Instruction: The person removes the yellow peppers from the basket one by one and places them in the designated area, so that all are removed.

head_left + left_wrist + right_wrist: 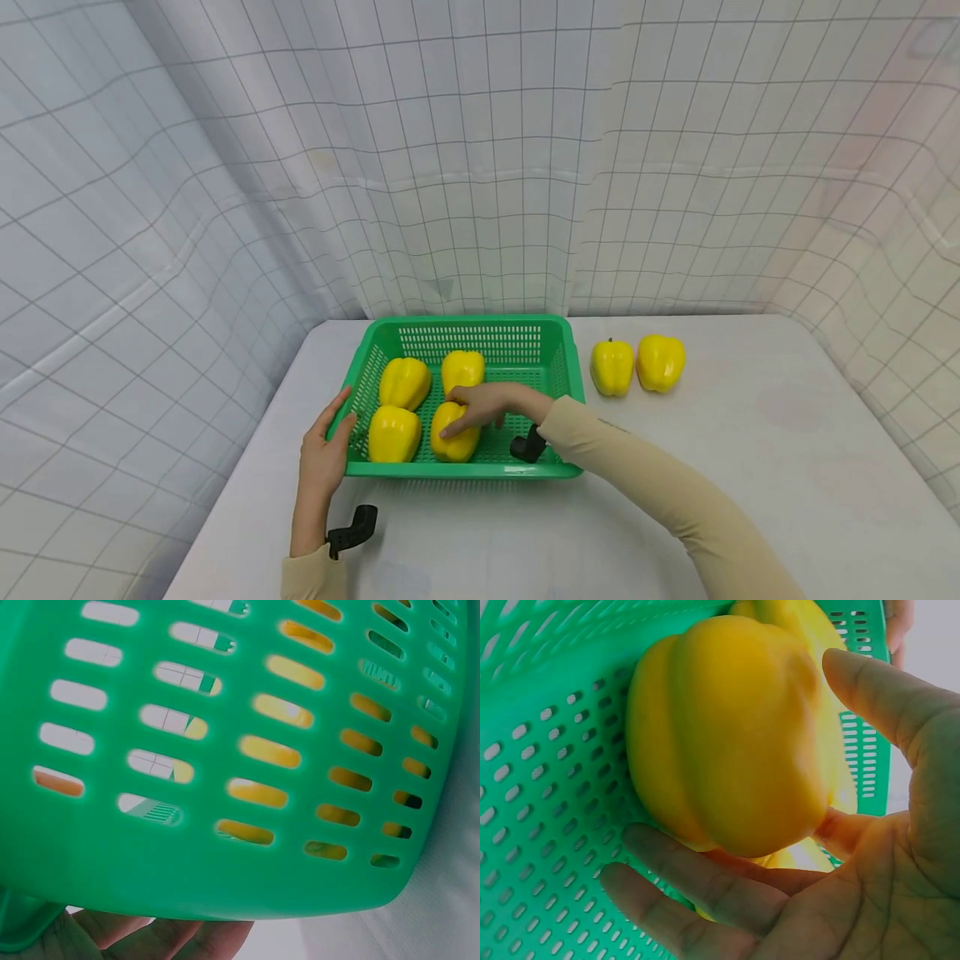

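Note:
A green plastic basket [465, 470] with slotted walls sits on the white table. At its left end my left hand [324, 454] holds the rim, thumb over the edge; fingers [172, 939] show below the slotted wall in the left wrist view. Inside the basket my right hand [483, 403] holds a yellow bell pepper [454, 442] between thumb and fingers, low near the basket floor. Also in the basket are a front left pepper [393, 435], a back left pepper [405, 383] and a back middle pepper [462, 369].
Two more yellow bell peppers, one with a stem [612, 368] and one beside it [661, 363], lie on the table [750, 450] right of the basket. White gridded curtains [480, 167] hang behind and at both sides. Each wrist carries a black camera mount [355, 529].

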`<state>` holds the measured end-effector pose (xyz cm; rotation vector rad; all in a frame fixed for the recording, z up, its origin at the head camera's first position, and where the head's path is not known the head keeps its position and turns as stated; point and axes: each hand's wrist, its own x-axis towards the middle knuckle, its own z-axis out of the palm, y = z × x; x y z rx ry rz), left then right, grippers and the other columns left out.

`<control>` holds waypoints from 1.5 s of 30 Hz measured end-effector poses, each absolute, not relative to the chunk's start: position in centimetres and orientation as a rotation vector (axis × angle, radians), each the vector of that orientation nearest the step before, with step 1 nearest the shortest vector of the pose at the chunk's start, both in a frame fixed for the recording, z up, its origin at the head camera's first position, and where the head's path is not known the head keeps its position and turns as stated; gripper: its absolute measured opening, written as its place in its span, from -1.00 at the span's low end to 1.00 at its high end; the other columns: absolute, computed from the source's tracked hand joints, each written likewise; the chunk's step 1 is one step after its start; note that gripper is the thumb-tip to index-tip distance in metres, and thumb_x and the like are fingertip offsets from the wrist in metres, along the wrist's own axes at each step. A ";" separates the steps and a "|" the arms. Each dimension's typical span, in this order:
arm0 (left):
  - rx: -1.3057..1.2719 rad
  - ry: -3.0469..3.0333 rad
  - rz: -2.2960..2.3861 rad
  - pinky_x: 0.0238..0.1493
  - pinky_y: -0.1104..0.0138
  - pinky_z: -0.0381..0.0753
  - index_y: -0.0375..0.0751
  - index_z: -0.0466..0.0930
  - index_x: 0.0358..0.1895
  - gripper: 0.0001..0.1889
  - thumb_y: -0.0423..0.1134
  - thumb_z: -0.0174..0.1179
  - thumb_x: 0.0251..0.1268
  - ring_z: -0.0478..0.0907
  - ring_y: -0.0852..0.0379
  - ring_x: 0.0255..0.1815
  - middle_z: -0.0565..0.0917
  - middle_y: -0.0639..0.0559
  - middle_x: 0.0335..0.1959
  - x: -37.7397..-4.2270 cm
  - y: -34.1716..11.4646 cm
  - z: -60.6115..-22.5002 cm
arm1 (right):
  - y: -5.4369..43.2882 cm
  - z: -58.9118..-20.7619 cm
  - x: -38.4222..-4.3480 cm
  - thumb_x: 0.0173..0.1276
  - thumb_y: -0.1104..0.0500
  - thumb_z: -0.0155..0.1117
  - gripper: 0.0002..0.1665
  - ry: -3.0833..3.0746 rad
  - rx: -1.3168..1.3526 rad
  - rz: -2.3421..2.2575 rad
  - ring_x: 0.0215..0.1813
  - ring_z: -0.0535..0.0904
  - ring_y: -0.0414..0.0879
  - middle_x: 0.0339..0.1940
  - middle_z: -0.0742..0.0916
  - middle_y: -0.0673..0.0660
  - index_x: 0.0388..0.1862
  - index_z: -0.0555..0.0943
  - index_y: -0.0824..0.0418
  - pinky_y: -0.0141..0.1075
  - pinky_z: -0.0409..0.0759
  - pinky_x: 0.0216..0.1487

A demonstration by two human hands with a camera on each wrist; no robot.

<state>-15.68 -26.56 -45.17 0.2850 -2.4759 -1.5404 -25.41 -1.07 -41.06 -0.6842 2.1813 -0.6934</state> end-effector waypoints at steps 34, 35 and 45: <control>0.284 -2.472 -1.565 0.31 -0.14 0.07 0.02 0.28 0.42 -0.51 -0.08 -0.03 0.48 0.05 -0.10 0.43 0.21 -0.09 0.43 -15.7 -26.5 -45.0 | -0.6 -42.1 -25.9 0.18 -0.17 0.37 -0.31 2.136 -0.780 -0.775 0.08 0.38 -0.15 0.33 0.39 0.09 0.25 0.40 0.00 -0.33 0.47 -0.09; 0.286 -2.472 -1.565 0.31 -0.14 0.07 0.02 0.28 0.42 -0.51 -0.08 -0.03 0.48 0.05 -0.10 0.43 0.21 -0.09 0.43 -15.7 -26.4 -45.0 | -0.6 -42.1 -25.9 0.18 -0.17 0.37 -0.31 2.141 -0.779 -0.776 0.07 0.38 -0.14 0.32 0.40 0.09 0.24 0.41 0.00 -0.33 0.47 -0.09; 0.286 -2.469 -1.561 0.30 -0.14 0.08 0.01 0.28 0.42 -0.51 -0.08 -0.02 0.48 0.05 -0.11 0.43 0.22 -0.10 0.42 -15.7 -26.5 -45.0 | -0.3 -42.2 -25.9 0.15 -0.16 0.40 -0.34 2.155 -0.775 -0.806 0.05 0.40 -0.15 0.25 0.45 0.05 0.19 0.44 -0.03 -0.33 0.48 -0.08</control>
